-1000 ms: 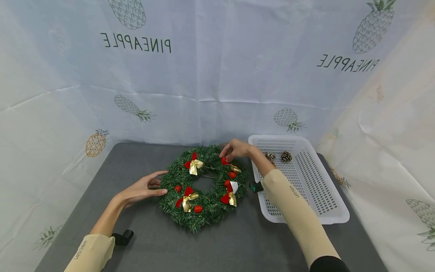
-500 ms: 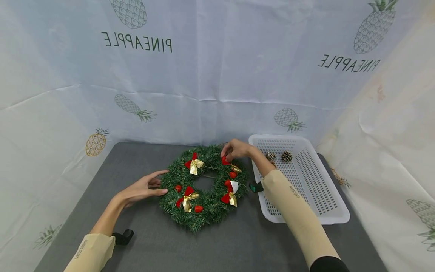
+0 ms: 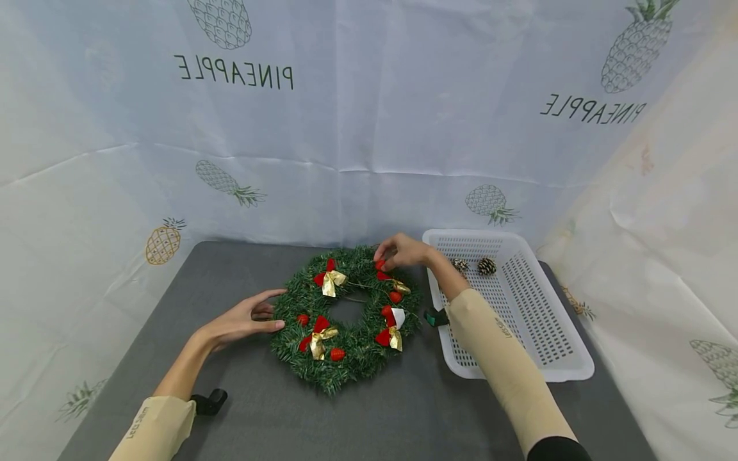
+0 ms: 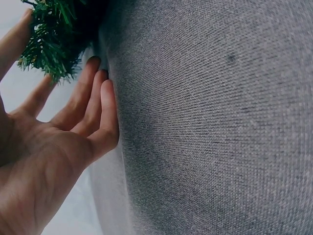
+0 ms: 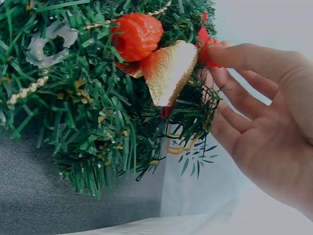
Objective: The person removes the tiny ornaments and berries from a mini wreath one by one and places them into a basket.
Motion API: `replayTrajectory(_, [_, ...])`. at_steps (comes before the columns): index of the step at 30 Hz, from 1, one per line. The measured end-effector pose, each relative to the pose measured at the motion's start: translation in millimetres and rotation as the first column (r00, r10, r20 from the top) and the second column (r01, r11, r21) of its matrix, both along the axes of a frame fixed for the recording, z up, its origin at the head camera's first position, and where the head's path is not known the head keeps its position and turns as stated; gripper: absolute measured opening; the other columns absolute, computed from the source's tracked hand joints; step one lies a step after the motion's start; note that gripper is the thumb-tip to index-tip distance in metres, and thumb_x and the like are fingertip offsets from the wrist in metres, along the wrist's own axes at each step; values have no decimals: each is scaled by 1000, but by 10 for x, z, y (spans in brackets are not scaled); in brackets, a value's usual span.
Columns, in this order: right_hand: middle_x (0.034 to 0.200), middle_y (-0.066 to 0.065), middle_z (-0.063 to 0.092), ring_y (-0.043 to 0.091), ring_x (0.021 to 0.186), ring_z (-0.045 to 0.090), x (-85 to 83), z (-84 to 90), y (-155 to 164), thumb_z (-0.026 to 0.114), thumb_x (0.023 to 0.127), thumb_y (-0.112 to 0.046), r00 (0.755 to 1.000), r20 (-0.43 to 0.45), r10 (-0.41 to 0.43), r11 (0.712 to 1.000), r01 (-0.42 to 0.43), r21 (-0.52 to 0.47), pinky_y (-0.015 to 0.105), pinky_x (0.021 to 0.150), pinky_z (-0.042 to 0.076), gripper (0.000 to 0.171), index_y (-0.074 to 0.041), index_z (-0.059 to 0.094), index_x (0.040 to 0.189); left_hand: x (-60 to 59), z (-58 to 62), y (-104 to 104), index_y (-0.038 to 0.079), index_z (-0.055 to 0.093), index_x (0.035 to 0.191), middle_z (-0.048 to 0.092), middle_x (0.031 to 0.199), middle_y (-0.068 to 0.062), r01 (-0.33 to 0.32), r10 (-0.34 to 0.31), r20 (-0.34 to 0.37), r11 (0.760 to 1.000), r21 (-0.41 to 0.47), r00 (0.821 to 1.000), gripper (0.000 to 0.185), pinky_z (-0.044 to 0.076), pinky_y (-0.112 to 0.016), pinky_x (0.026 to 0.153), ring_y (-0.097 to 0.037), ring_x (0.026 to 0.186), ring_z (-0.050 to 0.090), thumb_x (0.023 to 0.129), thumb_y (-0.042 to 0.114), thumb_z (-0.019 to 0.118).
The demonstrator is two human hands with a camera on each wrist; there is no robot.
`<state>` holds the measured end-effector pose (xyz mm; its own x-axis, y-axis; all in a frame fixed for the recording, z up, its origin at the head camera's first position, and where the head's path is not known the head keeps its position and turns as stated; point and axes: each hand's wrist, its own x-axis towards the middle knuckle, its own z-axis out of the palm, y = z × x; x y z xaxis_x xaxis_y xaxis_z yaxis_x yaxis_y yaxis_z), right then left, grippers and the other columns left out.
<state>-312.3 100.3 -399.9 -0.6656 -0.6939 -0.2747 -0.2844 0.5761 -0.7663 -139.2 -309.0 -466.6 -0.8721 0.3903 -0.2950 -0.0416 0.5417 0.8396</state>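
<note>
A green artificial Christmas wreath (image 3: 357, 362) lies on the grey table, dressed with red-and-gold bows (image 3: 318, 339) and red raspberry ornaments (image 3: 337, 354). My left hand (image 3: 245, 320) rests at its left edge, fingers spread and loosely bent; in the left wrist view the fingertips reach the green needles (image 4: 51, 41). At the upper right of the wreath, my right hand (image 3: 401, 250) pinches a red raspberry ornament (image 5: 211, 53) between thumb and finger. Right beside it on the needles sits a gold-and-red bow (image 5: 171, 71), with another raspberry ornament (image 5: 137, 36) close by.
To the right stands a white perforated plastic basket (image 3: 553, 333), partly behind my right forearm. Pine cones (image 3: 487, 266) lie in its far part. A pineapple-print curtain (image 3: 357, 115) hangs behind the grey table (image 3: 259, 416) and along both sides.
My right hand has risen slightly at the wreath's upper right, and the red raspberry ornament now shows more plainly between its fingers. My left hand has stayed in place.
</note>
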Motion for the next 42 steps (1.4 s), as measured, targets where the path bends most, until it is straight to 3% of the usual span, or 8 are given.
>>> replayTrajectory(5, [140, 22, 70, 34, 125, 70, 5, 41, 42, 70, 97, 2, 999, -20, -27, 1000, 26, -16, 38, 95, 65, 33, 3, 74, 129, 2, 5, 6, 22, 27, 174, 33, 172, -34, -3, 3, 8, 1000, 4, 1000, 86, 46, -71, 119, -58, 158, 36, 104, 40, 73])
replayTrajectory(12, [150, 22, 67, 40, 133, 67, 28, 137, 113, 65, 97, 3, 999, -17, -43, 997, 42, -64, 57, 105, 62, 38, 3, 74, 135, 3, 13, 14, 22, 27, 174, 33, 172, -34, -2, 2, 7, 1000, 2, 1000, 86, 45, -71, 119, -58, 158, 35, 104, 40, 73])
replayTrajectory(21, [144, 32, 66, 47, 129, 70, 55, 260, 256, 66, 101, 3, 997, -10, -81, 987, 79, -143, 48, 105, 64, 35, 10, 70, 134, 10, 0, 25, 22, 27, 174, 33, 172, -34, 3, -3, 7, 1000, -3, 1000, 86, 46, -72, 118, -58, 157, 36, 104, 41, 73])
replayTrajectory(26, [142, 27, 69, 39, 127, 73, 110, 352, 385, 71, 102, -4, 991, -24, -132, 980, 126, -156, 47, 106, 63, 34, 1, 72, 135, 12, -3, 39, 22, 27, 174, 33, 172, -34, 4, -4, 4, 1000, -3, 1000, 85, 46, -72, 118, -58, 157, 36, 104, 41, 73])
replayTrajectory(31, [136, 23, 72, 33, 120, 76, 147, 408, 533, 72, 103, -8, 984, -80, -162, 979, 150, -139, 50, 105, 63, 35, 2, 71, 137, 15, -1, 44, 22, 27, 174, 33, 172, -34, 6, -6, 6, 1000, -6, 1000, 85, 46, -72, 118, -58, 157, 36, 105, 41, 72])
replayTrajectory(39, [133, 24, 73, 40, 119, 75, 173, 436, 779, 72, 104, -10, 976, -126, -178, 977, 160, -143, 55, 102, 63, 32, 1, 72, 135, 7, 21, 23, 22, 26, 174, 33, 172, -34, 4, -4, -3, 1000, -6, 1000, 84, 46, -72, 118, -58, 158, 35, 105, 40, 71])
replayTrajectory(42, [131, 23, 75, 43, 118, 75, 200, 449, 876, 71, 105, -9, 974, -138, -180, 976, 160, -144, 47, 97, 65, 30, 0, 73, 133, 5, 24, 18, 22, 26, 174, 32, 172, -34, 6, -6, -2, 1000, -7, 1000, 84, 45, -72, 119, -58, 158, 35, 105, 40, 71])
